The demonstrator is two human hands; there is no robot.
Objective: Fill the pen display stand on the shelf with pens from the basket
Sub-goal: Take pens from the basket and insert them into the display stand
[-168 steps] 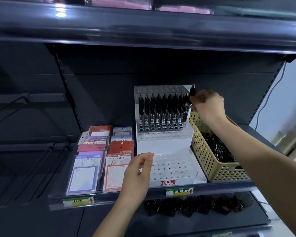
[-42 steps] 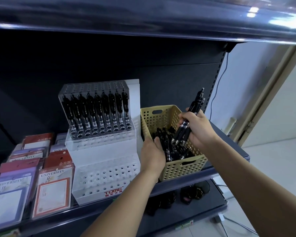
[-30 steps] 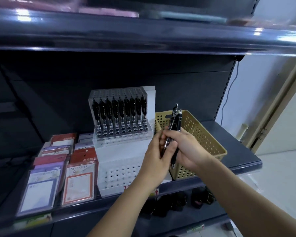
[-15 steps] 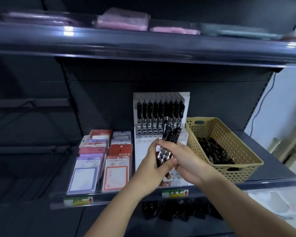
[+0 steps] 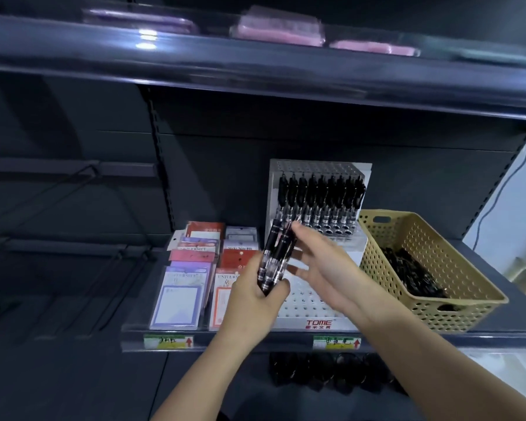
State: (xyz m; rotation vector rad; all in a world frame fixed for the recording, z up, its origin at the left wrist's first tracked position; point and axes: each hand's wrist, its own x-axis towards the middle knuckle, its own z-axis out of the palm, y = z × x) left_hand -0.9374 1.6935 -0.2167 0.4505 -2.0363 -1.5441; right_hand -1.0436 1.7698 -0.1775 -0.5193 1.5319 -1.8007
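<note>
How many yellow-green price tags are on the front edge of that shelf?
2. One price tag is below the notepad packs, left; the other below the white pen stand. Forearms cross the edge and may hide more.

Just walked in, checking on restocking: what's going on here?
A person is restocking pens. The left hand grips a bundle of black pens in front of the white display stand, and the right hand reaches to it. Only the stand's top row is filled; more pens lie in the basket.
</note>
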